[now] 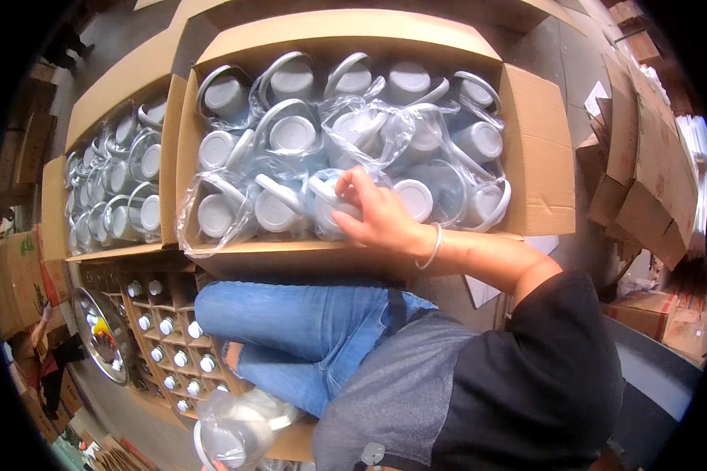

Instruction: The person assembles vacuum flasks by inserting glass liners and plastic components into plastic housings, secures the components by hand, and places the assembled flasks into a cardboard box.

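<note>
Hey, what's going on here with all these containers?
A person's right hand is on a grey-lidded container in an open cardboard box packed with similar ones, some wrapped in clear plastic. The left hand, barely in view, is at a bagged container at lower left. White-capped bottles stand nearby in a divided carton.

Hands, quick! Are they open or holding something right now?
Left hand: barely shows, beside a bagged jug; can't tell.
Right hand: bent over a boxed grey-lidded jug; can't tell if gripping.

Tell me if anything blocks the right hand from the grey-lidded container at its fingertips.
Nothing solid shows between the right hand and that container. Clear plastic film drapes nearby containers; whether it covers this one is unclear.
</note>
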Action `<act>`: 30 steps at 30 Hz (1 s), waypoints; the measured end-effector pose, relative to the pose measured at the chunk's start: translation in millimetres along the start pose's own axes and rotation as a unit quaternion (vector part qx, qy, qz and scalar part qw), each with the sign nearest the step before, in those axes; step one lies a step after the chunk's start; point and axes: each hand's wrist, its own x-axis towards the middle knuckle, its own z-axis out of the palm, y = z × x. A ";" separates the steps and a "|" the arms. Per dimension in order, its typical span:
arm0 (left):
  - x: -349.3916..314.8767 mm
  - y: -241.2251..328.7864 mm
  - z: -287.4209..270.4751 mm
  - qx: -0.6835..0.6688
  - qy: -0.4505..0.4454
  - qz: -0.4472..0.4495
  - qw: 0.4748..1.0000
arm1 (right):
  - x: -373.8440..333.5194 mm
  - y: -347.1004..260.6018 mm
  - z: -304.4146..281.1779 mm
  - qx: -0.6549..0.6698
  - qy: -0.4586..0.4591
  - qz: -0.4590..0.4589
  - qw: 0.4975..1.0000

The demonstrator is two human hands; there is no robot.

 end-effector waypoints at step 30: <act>-10.7 -6.3 32.0 -0.096 -0.002 -0.039 0.995 | -36.8 79.1 -101.7 -0.243 -0.097 0.245 0.934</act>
